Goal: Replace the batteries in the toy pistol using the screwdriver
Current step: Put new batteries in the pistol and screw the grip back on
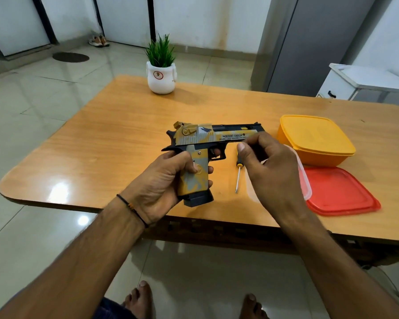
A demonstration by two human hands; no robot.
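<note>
While the left hand (161,180) wraps its fingers around the grip of the toy pistol (207,143), the pistol stands upright above the wooden tabletop (115,125), barrel pointing to the right and black magazine base poking out below the palm. Its slide is yellow and grey with "DESERT EAGLE" lettered along the side, and a small screw head shows on the grip just above the thumb. A thin black cord circles the left wrist.

At the barrel end, the right hand (267,162) hovers with fingers curled and the thumb drawn toward the fingertips; it seems to touch the underside of the barrel, though I cannot tell whether it actually pinches anything. Just below that hand, the screwdriver (238,176) lies on the tabletop, its yellow-and-black handle partly hidden by the thumb and its metal shaft pointing toward the near edge.

To the right sit a yellow plastic container (316,139) with its lid on and, nearer the edge, a red lid (341,192) lying flat; a clear container rim shows behind the right hand. A white pot with a green plant (161,72) stands at the far edge. Bare feet rest on the tiled floor below.
</note>
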